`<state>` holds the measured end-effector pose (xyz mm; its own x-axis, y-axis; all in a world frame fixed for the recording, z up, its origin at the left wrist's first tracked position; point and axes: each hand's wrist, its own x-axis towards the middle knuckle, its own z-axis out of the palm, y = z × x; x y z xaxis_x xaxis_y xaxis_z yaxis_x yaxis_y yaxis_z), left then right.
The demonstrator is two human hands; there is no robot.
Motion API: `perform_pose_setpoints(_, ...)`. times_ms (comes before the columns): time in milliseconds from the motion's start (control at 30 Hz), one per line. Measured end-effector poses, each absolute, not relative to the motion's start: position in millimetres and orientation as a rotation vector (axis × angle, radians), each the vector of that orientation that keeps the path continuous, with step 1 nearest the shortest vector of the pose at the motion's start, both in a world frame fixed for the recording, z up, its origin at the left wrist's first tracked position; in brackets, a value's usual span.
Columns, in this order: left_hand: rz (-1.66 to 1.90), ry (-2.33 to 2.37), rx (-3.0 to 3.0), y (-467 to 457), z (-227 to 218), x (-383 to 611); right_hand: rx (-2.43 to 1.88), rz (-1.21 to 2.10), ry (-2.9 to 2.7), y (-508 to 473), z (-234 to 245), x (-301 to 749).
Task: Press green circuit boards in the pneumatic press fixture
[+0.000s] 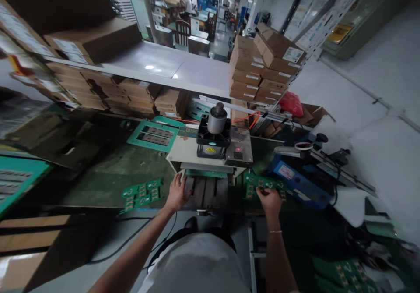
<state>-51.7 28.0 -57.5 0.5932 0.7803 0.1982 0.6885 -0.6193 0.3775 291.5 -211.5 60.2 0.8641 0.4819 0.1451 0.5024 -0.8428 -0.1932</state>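
Note:
A small bench press (210, 150) with a black pneumatic head stands in the middle of the bench. My left hand (177, 193) is at the left front corner of the press, its fingers spread and nothing visible in them. On the right of the press, my right hand (269, 199) has its fingers closed at the front edge of a green circuit board panel (250, 188). Another green circuit board panel (141, 194) lies on the bench, left of my left hand. Under the press head, a green edge (205, 174) shows above the grey slotted base (206, 191).
A blue machine (300, 181) sits at the right. Teal frames (154, 135) lie behind and at far left. Cardboard boxes (251, 67) are stacked on and under the shelf (170, 67). More green boards (348, 275) are at lower right. People (188, 3) sit in the background.

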Motion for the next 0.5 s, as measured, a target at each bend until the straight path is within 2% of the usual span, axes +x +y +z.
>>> perform_pose_setpoints(500,0.205,1.044,2.630,37.1,-45.2,-38.9,-2.641,-0.086,-0.876,-198.3,43.4,245.0)
